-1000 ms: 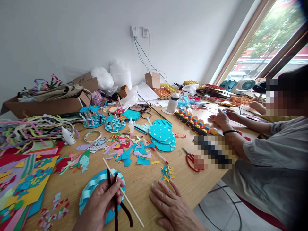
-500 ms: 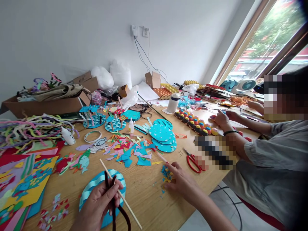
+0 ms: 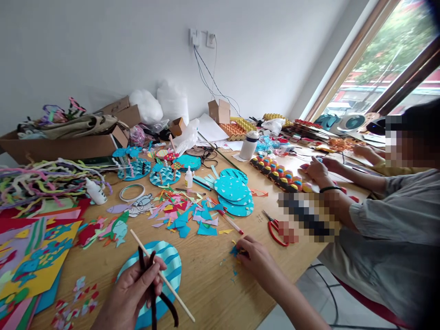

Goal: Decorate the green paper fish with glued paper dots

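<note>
My left hand (image 3: 142, 284) pinches a thin wooden stick (image 3: 175, 293) together with a dark brown pipe cleaner (image 3: 153, 302). Both are held above a blue disc with pale wavy strips (image 3: 172, 259). To the right, my right hand (image 3: 256, 259) rests on the table with its fingers curled over small blue and yellow paper scraps (image 3: 234, 251). The fingers partly cover the scraps. A pen (image 3: 233, 223) lies just beyond that hand, and red-handled scissors (image 3: 275, 231) lie to its right.
Coloured paper pieces (image 3: 185, 220), blue discs (image 3: 235, 197) and a glue bottle (image 3: 189, 178) are mid-table. Pipe cleaners (image 3: 51, 183) and paper sheets (image 3: 41, 261) lie left. A person (image 3: 385, 211) works at the right beside painted egg-carton strips (image 3: 275, 174).
My right hand's fingers have drawn together over the scraps, which now look more gathered and covered. My left hand has shifted slightly left with the stick and pipe cleaner.
</note>
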Tool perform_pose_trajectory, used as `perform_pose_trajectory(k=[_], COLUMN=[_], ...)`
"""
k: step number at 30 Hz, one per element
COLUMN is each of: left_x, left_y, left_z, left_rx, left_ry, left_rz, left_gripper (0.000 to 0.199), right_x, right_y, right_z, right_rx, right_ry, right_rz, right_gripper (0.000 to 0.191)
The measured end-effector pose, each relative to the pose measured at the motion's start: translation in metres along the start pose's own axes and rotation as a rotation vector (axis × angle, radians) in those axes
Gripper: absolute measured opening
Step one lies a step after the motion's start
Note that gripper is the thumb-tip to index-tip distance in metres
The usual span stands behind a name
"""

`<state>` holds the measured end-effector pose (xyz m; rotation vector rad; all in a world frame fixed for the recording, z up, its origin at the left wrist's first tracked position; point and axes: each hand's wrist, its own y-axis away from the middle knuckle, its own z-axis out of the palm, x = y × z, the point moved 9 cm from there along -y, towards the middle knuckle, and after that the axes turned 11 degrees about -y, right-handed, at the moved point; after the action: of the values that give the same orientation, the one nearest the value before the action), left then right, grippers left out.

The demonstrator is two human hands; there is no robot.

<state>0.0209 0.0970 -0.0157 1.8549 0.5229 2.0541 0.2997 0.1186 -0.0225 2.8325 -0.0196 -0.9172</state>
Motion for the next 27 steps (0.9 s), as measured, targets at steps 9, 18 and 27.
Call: perform_pose_trajectory(k=[9, 18, 27], left_x=[-0.002, -0.001, -0.016], left_y=[0.001, 0.0, -0.01], left_z=[-0.001, -0.008, -0.015], left_rx=[-0.003, -0.029, -0.089], left_ry=[0.052, 0.101, 0.211], left_rz=[-0.018, -0.02, -0.045], left_gripper=[0.039, 0.035, 0.032], right_x=[-0.005, 0.005, -0.096], right_y=[0.001, -0.003, -0.072], right_z=[0.008, 0.004, -0.023], right_rx=[-0.03, 0.026, -0.035], right_ry=[0.095, -0.043, -0.388], right_rz=[0.026, 0.075, -0.14], right_gripper=[0.022, 0.019, 0.01])
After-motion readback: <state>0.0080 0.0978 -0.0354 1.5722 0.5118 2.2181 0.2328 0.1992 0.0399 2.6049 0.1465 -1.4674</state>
